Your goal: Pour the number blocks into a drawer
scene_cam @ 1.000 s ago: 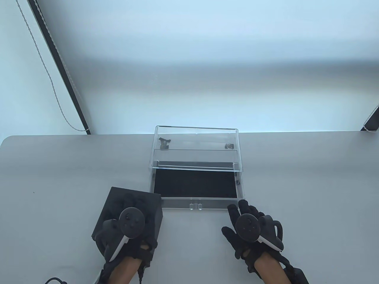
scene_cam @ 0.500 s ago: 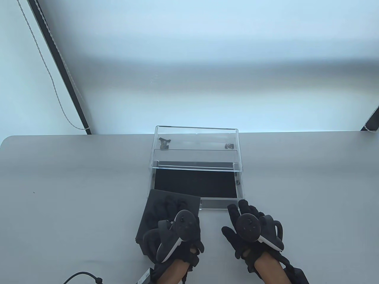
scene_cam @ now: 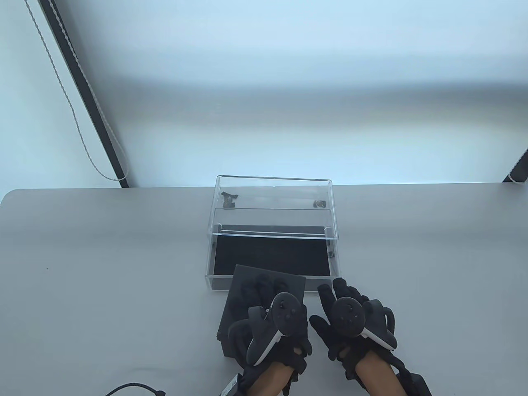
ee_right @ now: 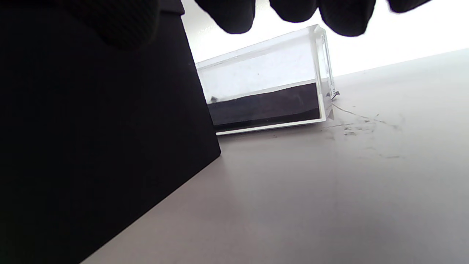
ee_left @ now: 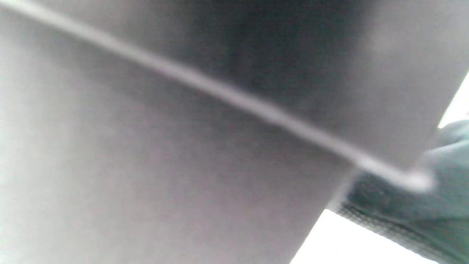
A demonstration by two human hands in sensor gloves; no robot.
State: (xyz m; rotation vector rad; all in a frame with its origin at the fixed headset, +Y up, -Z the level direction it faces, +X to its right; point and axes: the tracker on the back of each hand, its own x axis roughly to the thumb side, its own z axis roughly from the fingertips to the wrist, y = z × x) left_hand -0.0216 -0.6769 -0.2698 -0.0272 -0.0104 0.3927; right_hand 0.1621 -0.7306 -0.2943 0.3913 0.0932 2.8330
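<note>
A clear acrylic case (scene_cam: 274, 194) stands mid-table with its drawer (scene_cam: 218, 284) pulled out toward me, lined in black. My left hand (scene_cam: 268, 334) grips a black open box (scene_cam: 247, 313) just in front of the drawer's front wall. Dark number blocks (scene_cam: 264, 286) show inside it. The box's side fills the left wrist view (ee_left: 183, 146), blurred, with a gloved finger (ee_left: 414, 209) at its corner. My right hand (scene_cam: 346, 309) rests open on the table beside the box, fingers spread near the drawer's front right corner. The right wrist view shows the box (ee_right: 91, 128), the drawer (ee_right: 271, 99) and my fingertips (ee_right: 227, 14).
Two small dark pieces (scene_cam: 229, 199) (scene_cam: 319, 203) lie in the case's upper level. A black cable (scene_cam: 132, 388) lies at the table's near left edge. The table's far edge runs just behind the case. Grey tabletop (scene_cam: 103, 255) spreads to either side.
My left hand has carried the black box to the right, from the drawer's left side to in front of it, close to my right hand. The right hand has not moved.
</note>
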